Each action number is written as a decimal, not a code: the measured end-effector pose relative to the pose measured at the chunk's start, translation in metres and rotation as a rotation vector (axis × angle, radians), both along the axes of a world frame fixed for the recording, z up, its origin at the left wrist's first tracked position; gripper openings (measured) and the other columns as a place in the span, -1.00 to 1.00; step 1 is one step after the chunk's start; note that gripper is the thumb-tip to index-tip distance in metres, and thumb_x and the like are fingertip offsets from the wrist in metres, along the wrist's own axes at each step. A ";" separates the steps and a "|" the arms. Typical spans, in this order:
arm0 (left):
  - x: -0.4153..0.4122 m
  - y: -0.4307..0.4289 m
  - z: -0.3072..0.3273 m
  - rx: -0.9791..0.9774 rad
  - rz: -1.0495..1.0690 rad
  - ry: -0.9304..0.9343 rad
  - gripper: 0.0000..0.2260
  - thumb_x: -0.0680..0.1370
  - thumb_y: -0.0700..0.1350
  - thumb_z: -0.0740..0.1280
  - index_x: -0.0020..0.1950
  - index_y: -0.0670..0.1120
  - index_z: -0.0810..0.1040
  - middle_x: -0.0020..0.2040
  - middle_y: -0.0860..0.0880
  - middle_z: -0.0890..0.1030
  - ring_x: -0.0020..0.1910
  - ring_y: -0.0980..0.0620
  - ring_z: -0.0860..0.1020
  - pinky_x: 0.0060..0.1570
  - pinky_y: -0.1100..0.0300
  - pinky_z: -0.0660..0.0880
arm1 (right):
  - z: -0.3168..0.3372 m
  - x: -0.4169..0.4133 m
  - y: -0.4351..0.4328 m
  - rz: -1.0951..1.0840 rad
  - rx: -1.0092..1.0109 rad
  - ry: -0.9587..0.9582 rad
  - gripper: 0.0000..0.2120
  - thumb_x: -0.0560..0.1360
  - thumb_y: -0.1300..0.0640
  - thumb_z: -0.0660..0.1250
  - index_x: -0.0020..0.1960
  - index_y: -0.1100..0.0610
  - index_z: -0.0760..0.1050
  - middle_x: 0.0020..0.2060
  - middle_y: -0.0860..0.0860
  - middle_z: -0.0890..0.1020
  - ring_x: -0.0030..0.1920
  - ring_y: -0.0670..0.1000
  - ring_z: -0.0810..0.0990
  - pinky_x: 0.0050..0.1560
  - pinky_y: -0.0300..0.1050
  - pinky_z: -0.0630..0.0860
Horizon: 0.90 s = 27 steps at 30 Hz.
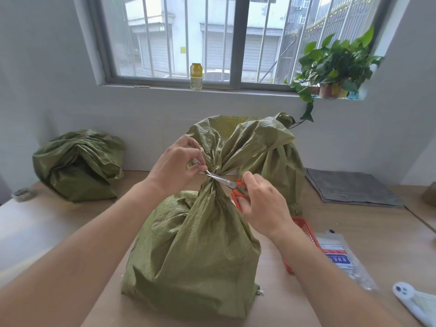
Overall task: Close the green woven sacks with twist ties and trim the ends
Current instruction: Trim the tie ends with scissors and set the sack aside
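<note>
At the middle of the worktop, upright, a filled green woven sack, neck gathered tight. Left grip pinching a thin tie end beside that neck, hardly visible. Right grip clenched through the orange handles of the scissors, blades aimed across the neck, tips just by the left fingertips. Just behind, a second sack, mouth loose. Far left, a third sack, slumped. Right of the front sack, a red basket.
</note>
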<state>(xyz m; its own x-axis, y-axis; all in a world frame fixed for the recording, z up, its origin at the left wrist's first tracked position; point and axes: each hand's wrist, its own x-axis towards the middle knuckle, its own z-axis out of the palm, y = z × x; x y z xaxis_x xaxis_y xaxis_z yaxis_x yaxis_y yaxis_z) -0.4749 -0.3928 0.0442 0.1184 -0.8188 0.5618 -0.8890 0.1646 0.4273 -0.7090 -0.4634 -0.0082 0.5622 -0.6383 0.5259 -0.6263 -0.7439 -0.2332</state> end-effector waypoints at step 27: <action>-0.010 -0.001 -0.001 -0.006 0.006 0.004 -0.95 0.48 -0.10 0.57 -0.13 -0.05 0.74 0.11 0.09 0.51 0.04 0.08 0.55 0.09 -0.02 0.59 | 0.016 -0.007 0.004 -0.039 -0.087 -0.011 -0.86 0.54 0.12 0.46 0.02 0.05 0.51 -0.28 -0.14 0.53 -0.32 -0.01 0.46 -0.34 -0.18 0.37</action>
<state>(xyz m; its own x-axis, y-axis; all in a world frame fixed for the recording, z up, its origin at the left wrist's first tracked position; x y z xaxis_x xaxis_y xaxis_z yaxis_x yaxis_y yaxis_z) -0.4853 -0.3941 0.0429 0.1256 -0.8148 0.5660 -0.8882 0.1618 0.4299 -0.7161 -0.4591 0.0081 0.5313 -0.6114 0.5864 -0.6531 -0.7365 -0.1761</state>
